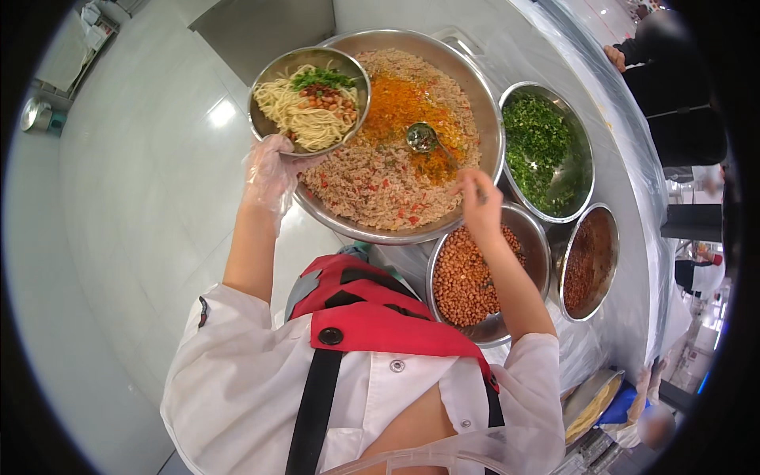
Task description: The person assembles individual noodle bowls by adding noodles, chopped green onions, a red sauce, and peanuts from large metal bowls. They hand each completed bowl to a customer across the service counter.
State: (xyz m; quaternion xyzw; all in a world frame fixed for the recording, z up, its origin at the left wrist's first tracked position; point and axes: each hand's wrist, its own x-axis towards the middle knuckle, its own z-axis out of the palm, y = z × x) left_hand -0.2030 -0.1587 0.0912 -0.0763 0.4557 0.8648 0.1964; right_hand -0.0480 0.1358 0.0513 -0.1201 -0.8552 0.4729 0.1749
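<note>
My left hand [271,168], in a clear plastic glove, grips the lower rim of a metal bowl [259,120]. The bowl holds pale noodles [321,131] topped with chopped greens, peanuts and a dark red sauce. It is tilted toward me above the left edge of a wide metal basin [492,111]. Crumbly minced filling [348,194] with red bits fills the basin, with orange oil [396,103] pooled on it. My right hand [480,202] is closed around the handle of a ladle [421,138], whose round head rests at the oily patch.
Right of the basin stand a bowl of chopped greens [538,134], a bowl of peanuts [471,277] and a bowl of dark red sauce [582,265]. Plastic film [625,150] covers the counter edge. Other people [673,87] stand beyond it. Pale tiled floor [150,198] lies at left.
</note>
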